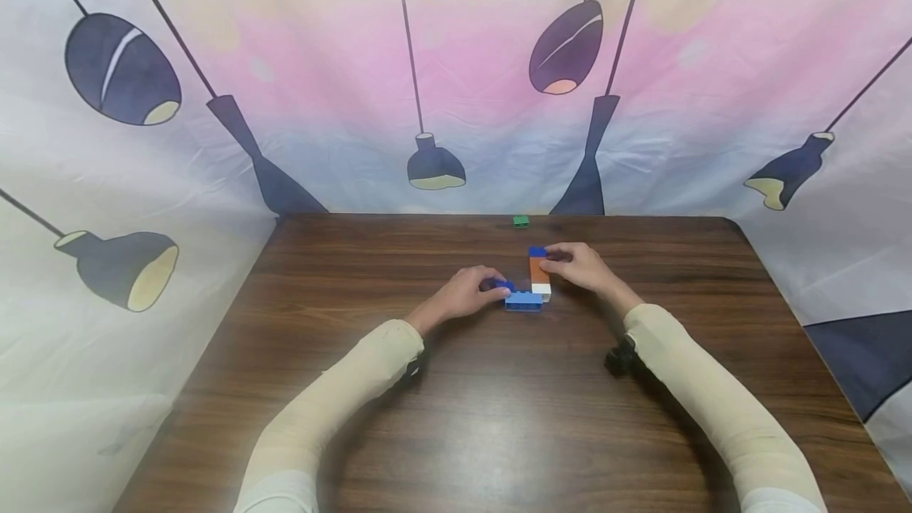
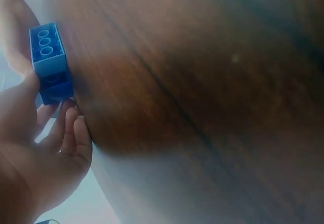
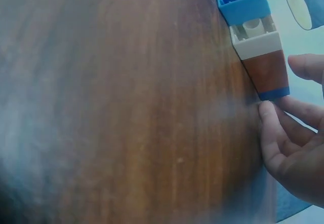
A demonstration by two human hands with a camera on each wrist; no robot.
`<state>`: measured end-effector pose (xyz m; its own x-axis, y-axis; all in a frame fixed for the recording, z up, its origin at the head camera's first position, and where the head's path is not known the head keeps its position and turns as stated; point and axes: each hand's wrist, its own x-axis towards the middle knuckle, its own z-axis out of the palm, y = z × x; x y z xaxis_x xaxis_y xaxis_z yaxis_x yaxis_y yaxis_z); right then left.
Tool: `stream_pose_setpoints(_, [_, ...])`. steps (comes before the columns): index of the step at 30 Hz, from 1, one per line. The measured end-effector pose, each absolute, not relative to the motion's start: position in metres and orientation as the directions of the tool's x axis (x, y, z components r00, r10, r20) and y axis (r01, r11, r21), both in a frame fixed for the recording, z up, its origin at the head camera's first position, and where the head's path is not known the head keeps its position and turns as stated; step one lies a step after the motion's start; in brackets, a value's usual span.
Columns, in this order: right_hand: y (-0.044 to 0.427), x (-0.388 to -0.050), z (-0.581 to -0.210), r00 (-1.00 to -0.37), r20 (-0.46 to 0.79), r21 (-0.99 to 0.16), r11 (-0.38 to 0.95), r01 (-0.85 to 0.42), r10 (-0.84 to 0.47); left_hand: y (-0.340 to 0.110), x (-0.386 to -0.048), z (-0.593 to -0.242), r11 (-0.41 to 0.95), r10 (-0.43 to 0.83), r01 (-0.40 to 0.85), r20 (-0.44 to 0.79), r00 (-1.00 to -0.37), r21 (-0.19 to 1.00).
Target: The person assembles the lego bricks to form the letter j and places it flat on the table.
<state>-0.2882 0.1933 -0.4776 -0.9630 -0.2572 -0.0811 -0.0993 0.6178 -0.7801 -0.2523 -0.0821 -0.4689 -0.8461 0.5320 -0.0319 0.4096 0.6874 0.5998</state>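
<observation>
At the far middle of the table, my left hand (image 1: 470, 291) pinches a small dark blue brick (image 2: 56, 93). This brick meets the left end of a light blue brick (image 1: 523, 302), whose hollow underside faces the left wrist camera. Beyond the light blue brick's right end runs a row of joined bricks: a white brick (image 1: 542, 290), an orange brick (image 1: 539, 269) and a blue brick (image 1: 537, 252). My right hand (image 1: 580, 266) holds this row at its far end. Its fingertips (image 3: 267, 107) meet the blue end, and the thumb is over the orange brick.
A small green brick (image 1: 521, 222) lies near the back edge of the brown wooden table (image 1: 456, 418). Behind the table hangs a cloth (image 1: 484, 101) printed with lamps. A dark device (image 1: 621, 358) sits at the right wrist.
</observation>
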Motion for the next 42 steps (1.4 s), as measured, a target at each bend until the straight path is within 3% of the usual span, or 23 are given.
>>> stream_pose_setpoints(15, [0.194, -0.321, -0.457, -0.961, 0.133, -0.681, 0.682, -0.268, -0.244, -0.079, -0.249, -0.472, 0.608, 0.596, 0.493, 0.053, -0.801, 0.622])
stream_pose_setpoints(30, [0.172, -0.358, -0.463, -0.941, 0.14, -0.632, 0.704, -0.324, -0.307, -0.078, -0.25, -0.472, 0.598, 0.605, 0.469, 0.018, -0.796, 0.65])
stream_pose_setpoints(42, [0.152, -0.366, -0.466, -0.951, 0.088, -0.602, 0.745, -0.287, -0.296, -0.079, -0.25, -0.473, 0.589, 0.605, 0.464, 0.02, -0.796, 0.662])
